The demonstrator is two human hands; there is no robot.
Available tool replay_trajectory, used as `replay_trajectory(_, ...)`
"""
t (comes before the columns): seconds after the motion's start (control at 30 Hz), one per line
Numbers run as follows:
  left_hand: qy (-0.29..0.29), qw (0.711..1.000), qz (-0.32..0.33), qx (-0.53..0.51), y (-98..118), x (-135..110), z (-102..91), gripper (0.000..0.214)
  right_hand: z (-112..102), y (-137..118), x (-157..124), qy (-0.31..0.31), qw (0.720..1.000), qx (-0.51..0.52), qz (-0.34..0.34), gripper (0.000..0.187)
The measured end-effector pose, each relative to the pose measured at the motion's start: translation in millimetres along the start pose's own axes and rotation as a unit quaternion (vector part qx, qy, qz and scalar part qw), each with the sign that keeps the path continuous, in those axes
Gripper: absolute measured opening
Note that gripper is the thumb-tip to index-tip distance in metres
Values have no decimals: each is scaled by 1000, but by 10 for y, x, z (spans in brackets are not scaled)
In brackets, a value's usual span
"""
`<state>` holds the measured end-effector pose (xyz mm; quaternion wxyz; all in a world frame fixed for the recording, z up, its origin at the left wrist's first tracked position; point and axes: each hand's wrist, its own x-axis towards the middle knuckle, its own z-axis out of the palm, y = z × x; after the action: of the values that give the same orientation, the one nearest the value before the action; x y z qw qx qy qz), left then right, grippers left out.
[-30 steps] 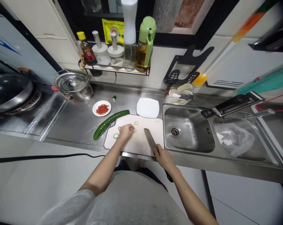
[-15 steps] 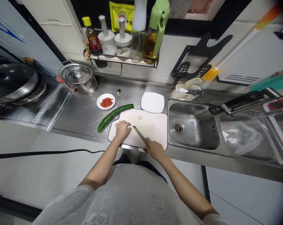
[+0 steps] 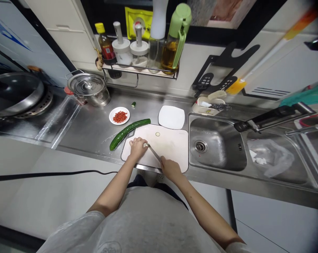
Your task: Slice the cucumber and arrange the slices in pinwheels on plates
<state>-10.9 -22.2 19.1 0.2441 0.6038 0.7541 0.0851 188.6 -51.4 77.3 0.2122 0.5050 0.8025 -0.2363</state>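
On the steel counter lies a white cutting board (image 3: 169, 146). My left hand (image 3: 137, 147) rests curled on its left part, fingers pressed down on cucumber slices that are mostly hidden under it. My right hand (image 3: 170, 168) grips the handle of a knife (image 3: 153, 151), whose blade tip meets the left fingertips. One loose cucumber slice (image 3: 157, 134) lies near the board's far edge. A whole cucumber (image 3: 128, 132) lies slanted off the board's left corner.
A small dish of red bits (image 3: 119, 116), a cucumber end (image 3: 133, 104) and a white square plate (image 3: 172, 117) sit behind the board. Left: lidded steel pot (image 3: 88, 88) and wok (image 3: 13, 93). Right: a sink (image 3: 217, 147) with a faucet (image 3: 275, 117). Bottle rack (image 3: 140, 68) on the wall.
The knife swung left from the board's middle until its blade reached my left fingers. My left hand gathered the loose slices under it. The view shifted slightly.
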Motion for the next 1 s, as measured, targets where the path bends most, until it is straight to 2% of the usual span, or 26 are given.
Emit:
replay_trajectory(0.47,0,1000,2,-4,22,0,12,23,9,-56,49,-15,999,-35,12,36)
replay_trajectory(0.67,-4,1000,1,12,70,-19,-14,24,-20,-40,75,-5,999,-32,0,34)
replay_trajectory(1.0,-9,1000,-14,17,92,21,-23,19,64,93,-120,-25,999,-35,22,42)
